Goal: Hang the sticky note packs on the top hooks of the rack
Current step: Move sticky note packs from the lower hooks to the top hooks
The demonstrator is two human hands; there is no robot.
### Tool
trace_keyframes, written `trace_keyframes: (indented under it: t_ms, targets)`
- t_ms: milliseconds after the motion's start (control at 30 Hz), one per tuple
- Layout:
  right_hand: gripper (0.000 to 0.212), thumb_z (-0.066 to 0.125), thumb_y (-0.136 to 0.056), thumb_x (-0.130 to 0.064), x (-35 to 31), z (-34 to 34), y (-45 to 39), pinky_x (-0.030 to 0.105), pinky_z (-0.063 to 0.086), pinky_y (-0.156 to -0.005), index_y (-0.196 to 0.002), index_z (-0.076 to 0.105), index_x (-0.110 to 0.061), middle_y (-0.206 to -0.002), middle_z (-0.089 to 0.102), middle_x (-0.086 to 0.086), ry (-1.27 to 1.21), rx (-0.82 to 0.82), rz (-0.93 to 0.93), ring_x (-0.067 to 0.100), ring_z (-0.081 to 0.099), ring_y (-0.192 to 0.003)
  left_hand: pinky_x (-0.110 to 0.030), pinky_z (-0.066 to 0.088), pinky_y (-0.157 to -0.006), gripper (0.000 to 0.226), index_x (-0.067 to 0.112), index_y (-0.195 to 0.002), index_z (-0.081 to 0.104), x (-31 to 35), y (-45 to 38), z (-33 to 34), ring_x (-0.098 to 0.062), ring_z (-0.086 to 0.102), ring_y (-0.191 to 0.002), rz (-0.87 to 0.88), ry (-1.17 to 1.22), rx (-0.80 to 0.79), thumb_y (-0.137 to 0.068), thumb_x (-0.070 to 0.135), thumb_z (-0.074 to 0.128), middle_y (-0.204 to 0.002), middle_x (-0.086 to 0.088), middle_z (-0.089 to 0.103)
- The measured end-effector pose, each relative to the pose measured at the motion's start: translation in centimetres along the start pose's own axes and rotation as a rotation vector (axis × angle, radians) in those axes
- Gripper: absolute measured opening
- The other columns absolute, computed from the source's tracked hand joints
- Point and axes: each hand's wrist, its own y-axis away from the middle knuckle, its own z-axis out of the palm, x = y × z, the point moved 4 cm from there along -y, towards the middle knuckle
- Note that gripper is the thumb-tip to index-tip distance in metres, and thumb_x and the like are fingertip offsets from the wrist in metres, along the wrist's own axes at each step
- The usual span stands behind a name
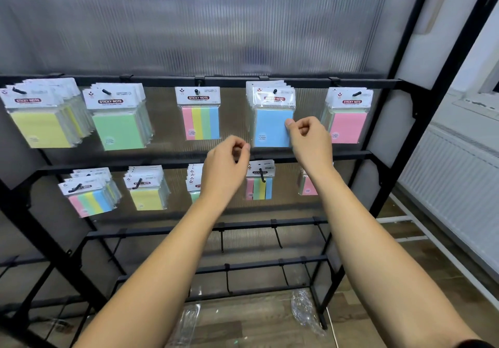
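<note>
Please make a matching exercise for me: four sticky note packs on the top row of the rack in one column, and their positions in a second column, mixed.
Things:
1. yellow pack
2. green pack
3. striped pack
4. pink pack

Places on the top row:
A. middle hook
B. far right hook
C. far left hook
D. second hook from the left

Pairs: 1-C, 2-D, 3-A, 4-B
</note>
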Motion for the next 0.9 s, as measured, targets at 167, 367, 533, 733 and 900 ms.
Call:
trace_keyframes:
  t_ms: [167, 367, 533, 733, 900]
  targets:
    - [0.025, 0.06, -0.097, -0.037, -0.7, -0.8, -0.4, 0.018, 0.042, -0.064, -0.096, 0.059, -0.012, -0.078, 0.057, -0.008, -0.067, 0.085, -0.074, 0.005, 0.052, -0.073, -0.024, 0.045, -0.065, 0.017, 0.017, -0.095, 0.059, 1.9, -3.4, 0.2, -0.011, 0.058, -0.08, 0.025, -0.025, 0.07, -0.097, 0.034, 0.057, -0.086, 0.006, 0.062]
    - [0.02, 0.06, -0.098, -0.032, -0.9, -0.4, -1.1, 0.016, 0.039, -0.062, -0.09, 0.058, -0.013, -0.076, 0.056, -0.01, -0.128, 0.127, -0.08, 0.003, 0.05, -0.07, -0.03, 0.042, -0.063, 0.02, 0.019, -0.088, 0.055, 2.9, -5.9, 1.4, -0.015, 0.056, -0.076, 0.004, -0.065, 0.092, -0.095, 0.037, 0.06, -0.074, 0.012, 0.054]
    - [0.019, 0.062, -0.097, -0.03, -0.5, 0.2, -2.1, 0.022, 0.041, -0.064, -0.088, 0.059, -0.013, -0.076, 0.057, -0.007, -0.132, 0.132, -0.085, 0.009, 0.051, -0.071, -0.033, 0.047, -0.066, 0.02, 0.018, -0.087, 0.056, 2.3, -6.6, 2.1, -0.018, 0.058, -0.077, -0.016, -0.061, 0.112, -0.095, 0.036, 0.061, -0.077, 0.007, 0.059]
    - [0.019, 0.062, -0.097, -0.03, -0.5, 1.1, -2.8, 0.013, 0.038, -0.058, -0.086, 0.057, -0.015, -0.073, 0.055, -0.008, -0.125, 0.134, -0.089, 0.005, 0.048, -0.067, -0.035, 0.049, -0.068, 0.02, 0.016, -0.088, 0.057, 1.7, -7.6, 2.5, -0.019, 0.058, -0.077, -0.02, -0.045, 0.135, -0.094, 0.035, 0.062, -0.079, 0.005, 0.06]
    - [0.018, 0.063, -0.097, -0.028, -0.6, 1.2, -3.5, 0.019, 0.037, -0.059, -0.086, 0.057, -0.015, -0.073, 0.055, -0.007, -0.111, 0.144, -0.109, 0.011, 0.05, -0.07, -0.031, 0.043, -0.065, 0.02, 0.016, -0.087, 0.056, 1.5, -8.1, 2.8, -0.019, 0.057, -0.077, -0.018, -0.042, 0.142, -0.095, 0.034, 0.061, -0.079, 0.006, 0.059]
